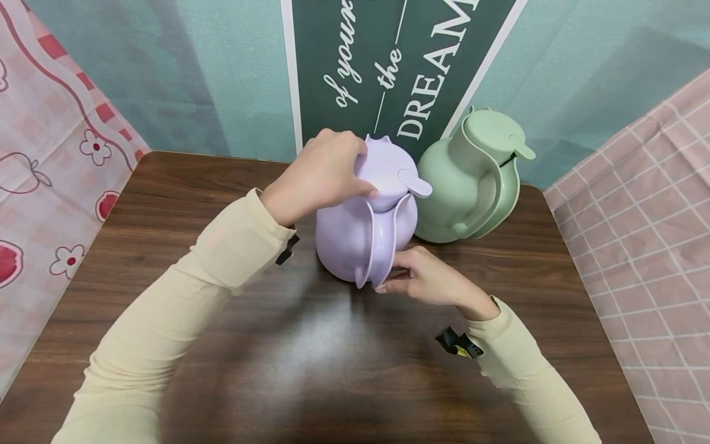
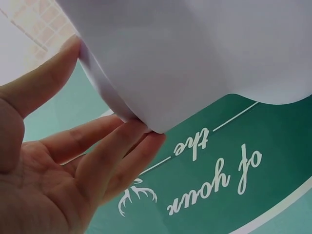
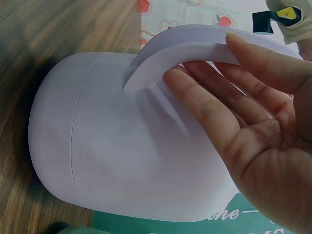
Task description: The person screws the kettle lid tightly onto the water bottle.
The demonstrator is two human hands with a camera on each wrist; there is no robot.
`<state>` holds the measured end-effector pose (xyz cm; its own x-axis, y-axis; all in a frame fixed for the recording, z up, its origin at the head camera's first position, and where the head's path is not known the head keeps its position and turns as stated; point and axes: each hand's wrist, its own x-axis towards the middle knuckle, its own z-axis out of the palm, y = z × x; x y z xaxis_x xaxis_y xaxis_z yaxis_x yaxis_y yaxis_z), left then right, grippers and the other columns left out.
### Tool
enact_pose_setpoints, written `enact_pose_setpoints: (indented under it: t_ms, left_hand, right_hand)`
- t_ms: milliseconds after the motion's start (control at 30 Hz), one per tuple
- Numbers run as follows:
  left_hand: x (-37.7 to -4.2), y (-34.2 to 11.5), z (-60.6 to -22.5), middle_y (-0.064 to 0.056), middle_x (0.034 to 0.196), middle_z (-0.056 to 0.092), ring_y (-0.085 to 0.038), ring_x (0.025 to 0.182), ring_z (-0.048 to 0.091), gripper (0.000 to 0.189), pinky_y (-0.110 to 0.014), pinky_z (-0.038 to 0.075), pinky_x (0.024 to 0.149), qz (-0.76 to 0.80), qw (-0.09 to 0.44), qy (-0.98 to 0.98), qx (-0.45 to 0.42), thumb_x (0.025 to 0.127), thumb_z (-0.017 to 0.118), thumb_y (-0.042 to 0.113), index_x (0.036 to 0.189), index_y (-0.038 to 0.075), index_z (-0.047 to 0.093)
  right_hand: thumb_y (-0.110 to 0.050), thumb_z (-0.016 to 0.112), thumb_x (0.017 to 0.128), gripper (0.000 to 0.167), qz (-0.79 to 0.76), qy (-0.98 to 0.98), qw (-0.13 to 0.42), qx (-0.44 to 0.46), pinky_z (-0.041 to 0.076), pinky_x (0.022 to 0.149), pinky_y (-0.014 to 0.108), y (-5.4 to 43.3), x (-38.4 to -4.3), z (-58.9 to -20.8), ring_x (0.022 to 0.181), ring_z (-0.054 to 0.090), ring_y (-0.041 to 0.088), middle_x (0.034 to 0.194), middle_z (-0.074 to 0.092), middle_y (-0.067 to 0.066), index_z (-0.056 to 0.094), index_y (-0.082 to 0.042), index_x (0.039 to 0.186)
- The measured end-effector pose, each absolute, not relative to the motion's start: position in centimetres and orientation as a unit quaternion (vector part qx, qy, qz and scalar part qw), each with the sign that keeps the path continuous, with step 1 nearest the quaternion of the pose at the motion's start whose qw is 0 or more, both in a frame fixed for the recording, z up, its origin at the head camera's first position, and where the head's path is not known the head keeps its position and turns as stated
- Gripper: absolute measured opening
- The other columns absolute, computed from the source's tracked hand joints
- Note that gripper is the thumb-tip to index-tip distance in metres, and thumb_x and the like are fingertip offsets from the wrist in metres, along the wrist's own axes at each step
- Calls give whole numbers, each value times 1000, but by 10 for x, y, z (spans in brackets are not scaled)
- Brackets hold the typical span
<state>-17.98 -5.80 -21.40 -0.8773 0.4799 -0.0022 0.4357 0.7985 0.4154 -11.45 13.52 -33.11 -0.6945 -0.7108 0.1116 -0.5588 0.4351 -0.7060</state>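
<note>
A lilac thermos jug (image 1: 341,237) stands upright on the table, its handle (image 1: 383,250) turned toward me. My left hand (image 1: 322,172) grips the side of its lid (image 1: 388,163), thumb in front and fingers behind. In the left wrist view, that thumb (image 2: 58,66) and the fingertips press along the lid's edge. Low on the handle, my right hand (image 1: 429,277) has its thumb on the outside and fingers reaching behind, as the right wrist view also shows. The lid's short lever (image 1: 415,184) points right.
A matching green jug (image 1: 446,191) stands close behind and right of the lilac one. A dark green banner (image 1: 327,61) with white lettering hangs at the back. Patterned cloths flank the brown wooden table (image 1: 249,370) left and right.
</note>
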Motion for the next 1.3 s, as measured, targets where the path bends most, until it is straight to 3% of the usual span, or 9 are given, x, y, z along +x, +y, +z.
enact_pose_setpoints:
  t_ms: [133, 333, 900, 1300]
  left_hand:
    - [-181, -58, -215, -8, 84, 56, -23, 76, 48, 27, -31, 38, 63, 207, 54, 945, 247, 75, 74, 25, 71, 5, 56]
    - [-182, -59, -215, -8, 84, 55, -24, 78, 46, 25, -32, 37, 64, 202, 58, 945, 249, 75, 74, 24, 75, 5, 58]
    - [-188, -64, -216, -9, 103, 58, -28, 94, 45, 39, -35, 38, 76, 199, 75, 939, 269, 75, 75, 27, 105, 4, 63]
    - [-185, -62, -215, -8, 96, 56, -28, 91, 44, 36, -34, 38, 72, 195, 79, 942, 260, 75, 75, 28, 100, 5, 64]
  right_hand:
    - [-7, 73, 75, 12, -373, 842, 101, -377, 45, 67, 24, 135, -114, -331, 72, 55, 5, 76, 62, -10, 66, -10, 84]
    - [-7, 73, 76, 12, -372, 842, 98, -379, 45, 67, 25, 135, -114, -331, 72, 54, 6, 76, 62, -10, 66, -10, 84]
    - [-7, 73, 75, 12, -369, 846, 100, -372, 44, 68, 25, 134, -112, -332, 73, 54, 7, 76, 62, -10, 66, -10, 85]
    - [-7, 73, 76, 12, -368, 847, 99, -371, 45, 69, 25, 133, -111, -334, 73, 55, 6, 77, 63, -10, 66, -10, 85]
